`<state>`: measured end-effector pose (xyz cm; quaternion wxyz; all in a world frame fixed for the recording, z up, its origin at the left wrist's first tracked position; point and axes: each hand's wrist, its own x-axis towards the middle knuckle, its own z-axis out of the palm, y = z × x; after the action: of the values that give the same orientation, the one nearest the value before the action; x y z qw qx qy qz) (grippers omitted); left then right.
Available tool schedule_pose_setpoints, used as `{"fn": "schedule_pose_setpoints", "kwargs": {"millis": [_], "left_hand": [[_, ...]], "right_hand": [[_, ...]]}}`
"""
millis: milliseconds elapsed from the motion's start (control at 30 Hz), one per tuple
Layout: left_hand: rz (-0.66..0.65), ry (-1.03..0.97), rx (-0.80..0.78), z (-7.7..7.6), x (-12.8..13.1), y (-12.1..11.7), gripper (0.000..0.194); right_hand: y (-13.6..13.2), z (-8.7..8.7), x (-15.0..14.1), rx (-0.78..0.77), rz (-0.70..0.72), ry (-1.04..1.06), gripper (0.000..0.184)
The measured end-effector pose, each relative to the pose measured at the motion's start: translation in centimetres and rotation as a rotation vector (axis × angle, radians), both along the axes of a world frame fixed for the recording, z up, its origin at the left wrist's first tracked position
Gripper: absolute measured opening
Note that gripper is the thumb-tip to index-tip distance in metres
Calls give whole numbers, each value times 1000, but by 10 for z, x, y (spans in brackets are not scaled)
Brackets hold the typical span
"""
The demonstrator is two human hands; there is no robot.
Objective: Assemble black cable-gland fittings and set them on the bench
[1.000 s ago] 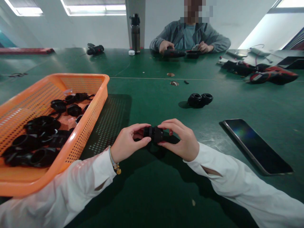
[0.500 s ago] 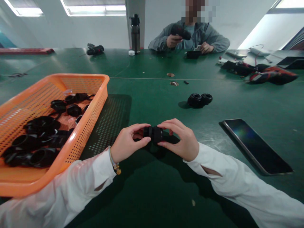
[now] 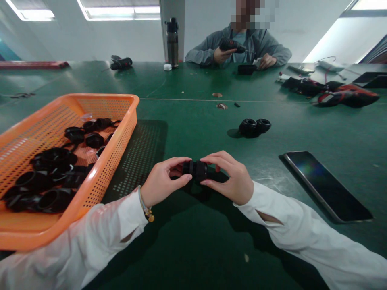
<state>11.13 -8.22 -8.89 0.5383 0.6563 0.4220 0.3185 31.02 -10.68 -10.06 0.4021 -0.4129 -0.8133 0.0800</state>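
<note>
Just above the green table, a black cylindrical plastic fitting (image 3: 199,170), like a cable gland, lies sideways between my two hands. The fingers and thumb of my left hand (image 3: 166,179) are closed round its left end. At its wider right end, my right hand (image 3: 231,177) grips with fingertips above and thumb below. A narrow gap or groove shows around its middle. Two similar black fittings (image 3: 254,127) sit side by side on the table beyond my right hand. Several more black parts (image 3: 54,161) lie in the orange basket (image 3: 133,105) at my left.
A phone (image 3: 328,186) lies right of my right forearm. Across the table (image 3: 193,84), a person (image 3: 238,48) in a grey jacket holds a black power drill (image 3: 231,45). A bottle (image 3: 172,42), another drill (image 3: 121,63) and red-black tool bags or parts (image 3: 347,94) stand along the far side.
My hands and the fitting have hardly moved. Across the table, the person has lowered and tilted the drill and shifted the other hand slightly right.
</note>
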Motion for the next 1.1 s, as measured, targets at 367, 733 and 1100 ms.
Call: {"fn": "schedule_pose_setpoints", "kwargs": {"millis": [367, 733, 1100], "left_hand": [[2, 12, -2, 1, 1, 0, 46], [1, 10, -5, 1, 0, 0, 44], [2, 4, -4, 1, 0, 0, 44]], "right_hand": [[0, -1, -1, 8, 0, -6, 31], [0, 0, 0, -13, -8, -13, 30], [1, -1, 1, -9, -9, -17, 32]]}}
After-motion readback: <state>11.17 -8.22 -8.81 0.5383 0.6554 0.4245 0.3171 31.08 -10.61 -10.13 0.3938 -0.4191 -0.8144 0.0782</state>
